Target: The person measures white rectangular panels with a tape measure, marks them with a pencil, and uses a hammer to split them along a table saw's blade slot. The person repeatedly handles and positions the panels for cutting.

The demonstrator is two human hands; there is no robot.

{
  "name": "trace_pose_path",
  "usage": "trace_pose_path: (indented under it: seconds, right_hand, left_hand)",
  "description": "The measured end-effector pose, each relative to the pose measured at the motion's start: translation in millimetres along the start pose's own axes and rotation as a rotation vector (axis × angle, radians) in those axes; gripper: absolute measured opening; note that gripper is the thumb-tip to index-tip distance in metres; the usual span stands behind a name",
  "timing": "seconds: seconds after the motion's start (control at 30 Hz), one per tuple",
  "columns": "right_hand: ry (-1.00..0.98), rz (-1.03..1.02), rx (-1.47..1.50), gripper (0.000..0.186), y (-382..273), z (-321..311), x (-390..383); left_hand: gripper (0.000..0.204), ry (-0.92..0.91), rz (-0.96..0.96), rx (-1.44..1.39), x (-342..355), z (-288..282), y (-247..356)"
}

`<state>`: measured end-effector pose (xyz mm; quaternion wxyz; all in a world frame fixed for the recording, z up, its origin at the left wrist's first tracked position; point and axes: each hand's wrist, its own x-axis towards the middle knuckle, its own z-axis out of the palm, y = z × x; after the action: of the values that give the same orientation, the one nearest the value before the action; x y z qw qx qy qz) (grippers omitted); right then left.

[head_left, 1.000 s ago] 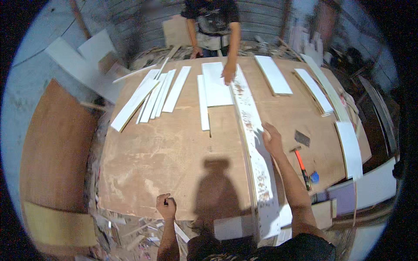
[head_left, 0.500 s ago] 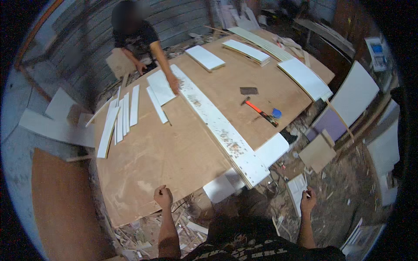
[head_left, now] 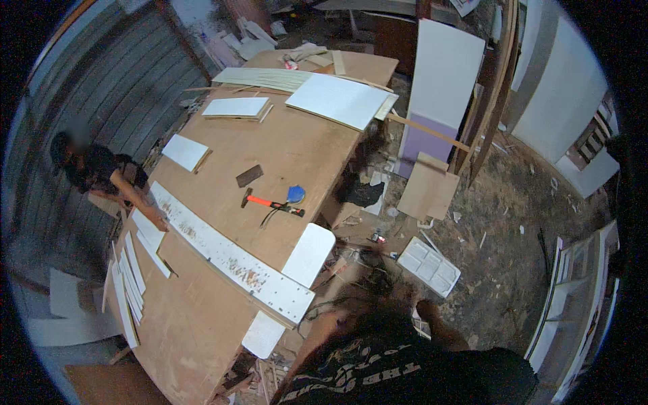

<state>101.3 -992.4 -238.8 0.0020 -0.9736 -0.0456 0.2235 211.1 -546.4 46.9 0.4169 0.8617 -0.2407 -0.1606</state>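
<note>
My left forearm (head_left: 322, 332) reaches up beside the near end of a long white board (head_left: 223, 250); its hand is lost in blur and dark shadow. My right arm (head_left: 439, 325) is bent close to my body, near a white moulded tray (head_left: 429, 266) on the floor, and its fingers do not show. Sawdust or wood chips lie along the long board, which spans the brown table (head_left: 304, 155). A hammer (head_left: 270, 204) with an orange and black handle lies on the table, between a blue tape measure (head_left: 295, 194) and a dark flat block (head_left: 249, 176).
Across the table a co-worker (head_left: 101, 169) leans in, one hand on the long board's far end. Narrow white strips (head_left: 128, 287) lie at left, more white panels (head_left: 337, 100) at the far side. A tall white panel (head_left: 442, 74) leans upright; scraps litter the floor at right.
The view has swung to the right, so the table now sits further left. Both my hands, earlier apart and clearly visible, are now drawn in near my body and obscured.
</note>
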Motion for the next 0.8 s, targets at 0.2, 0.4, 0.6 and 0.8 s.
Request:
trace_pose_path:
  seconds: [0.2, 0.4, 0.6, 0.8]
  right_hand:
    - [0.377, 0.505, 1.064, 0.040, 80.2, -117.6, 67.2]
    - [0.632, 0.342, 1.140, 0.040, 134.2, -207.3, 75.5]
    - [0.457, 0.943, 0.971, 0.042, 141.4, -59.6, -37.1]
    - [0.086, 1.285, 1.807, 0.035, 43.5, -11.8, -158.0]
  left_hand:
    - [0.031, -0.046, -0.246, -0.195, 185.1, -49.6, 54.7]
    - [0.022, 0.019, -0.396, -0.940, 350.9, -51.9, 29.2]
    - [0.040, 0.009, -0.518, -0.996, 524.4, -63.6, -8.3]
    - [0.060, 0.248, -0.636, -0.753, 691.5, -86.3, -58.8]
